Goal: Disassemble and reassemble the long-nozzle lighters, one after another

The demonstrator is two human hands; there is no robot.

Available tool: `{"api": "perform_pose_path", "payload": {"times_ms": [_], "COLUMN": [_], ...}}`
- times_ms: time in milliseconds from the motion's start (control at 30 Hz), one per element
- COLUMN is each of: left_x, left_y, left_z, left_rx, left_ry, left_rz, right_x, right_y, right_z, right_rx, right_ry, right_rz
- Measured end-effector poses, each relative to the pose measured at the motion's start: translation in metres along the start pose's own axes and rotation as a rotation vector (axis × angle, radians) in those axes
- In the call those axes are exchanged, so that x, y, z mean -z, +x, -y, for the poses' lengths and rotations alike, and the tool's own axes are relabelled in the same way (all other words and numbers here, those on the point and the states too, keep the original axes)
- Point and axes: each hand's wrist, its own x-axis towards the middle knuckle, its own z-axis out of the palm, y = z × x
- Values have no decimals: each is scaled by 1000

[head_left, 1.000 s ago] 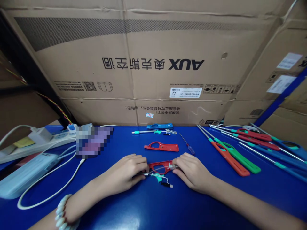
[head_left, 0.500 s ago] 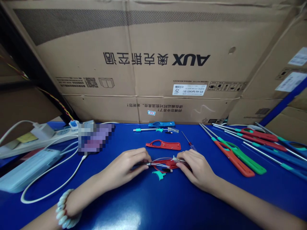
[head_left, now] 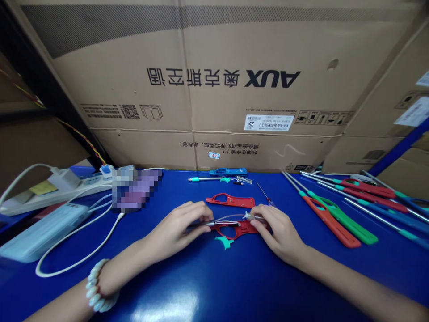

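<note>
My left hand (head_left: 189, 223) is closed, its thumb and fingers pinching the metal tube (head_left: 210, 223) of a long-stem lighter. My right hand (head_left: 276, 226) is closed around the clear fuel tank (head_left: 250, 216), mostly hidden by the fingers. A thin clear hose (head_left: 229, 217) arches between the hands, with wires and a small black piece (head_left: 234, 224) below it. Beneath them lies a red handle half (head_left: 244, 230); its right end is under my right hand. A teal trigger (head_left: 224, 243) rests on the table just in front of it.
Another red handle half (head_left: 231, 201), a blue half (head_left: 228, 171), a teal-tipped tube (head_left: 204, 179) and a screwdriver (head_left: 268, 199) lie behind. Several lighters, including an orange one (head_left: 328, 221), are at right. A power bank (head_left: 47, 232) and white cable (head_left: 75, 268) occupy the left.
The black piece and wires have shifted up, away from the trigger, exposing more of the red handle half. Both hands keep their holds. The whole view has shifted slightly.
</note>
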Motion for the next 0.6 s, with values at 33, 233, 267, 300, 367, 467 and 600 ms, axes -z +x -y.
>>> {"api": "perform_pose_path", "payload": {"times_ms": [33, 233, 267, 300, 367, 467, 600], "left_x": [0, -3, -4, -4, -5, -5, -8], "left_y": [0, 0, 1, 1, 2, 4, 5], "left_z": [0, -1, -1, -1, -1, -2, 2], "left_rx": [-2, -22, -26, -32, -42, -41, 3], "left_ry": [-1, -19, -38, -64, -129, -205, -202], "left_rz": [-7, -53, -56, -61, -83, -121, -107], "right_x": [0, 3, 4, 4, 5, 5, 2], "right_y": [0, 3, 4, 4, 4, 3, 4], "right_z": [0, 4, 4, 4, 4, 3, 1], "right_rx": [-5, -36, -34, -31, -22, -8, -14], "right_ry": [6, 24, 24, 23, 26, 30, 6], "right_rz": [-4, 10, 15, 17, 12, 1, 40]}}
